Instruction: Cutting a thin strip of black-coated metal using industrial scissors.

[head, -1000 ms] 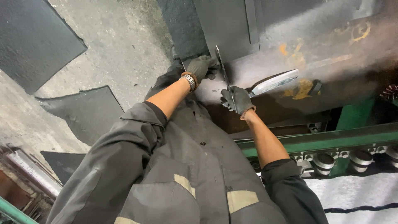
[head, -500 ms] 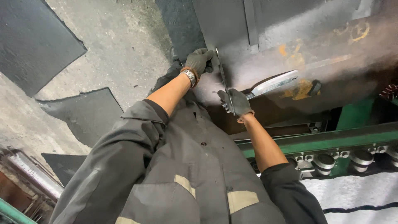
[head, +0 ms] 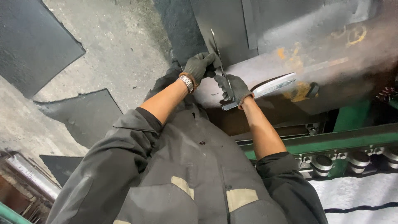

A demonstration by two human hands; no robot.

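Grey-gloved, the left hand (head: 200, 65) grips the thin metal strip (head: 219, 58) at twelve o'clock to steady it, while the right hand (head: 234, 88), fingers curled shut, clasps the flat blade (head: 265, 89) crossing it.

Left hand (head: 199, 66) shifts toward 12 o'clock along thin metal strip (head: 219, 62). Right hand (head: 234, 88) moves toward 11 o'clock, closing gap; hands now just beside each other.

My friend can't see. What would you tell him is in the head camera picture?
Two hands in dark gloves grip a thin shiny metal strip against a grey metal sheet: the left hand higher up, the right hand lower. The person wears a grey work jacket, above a concrete floor.
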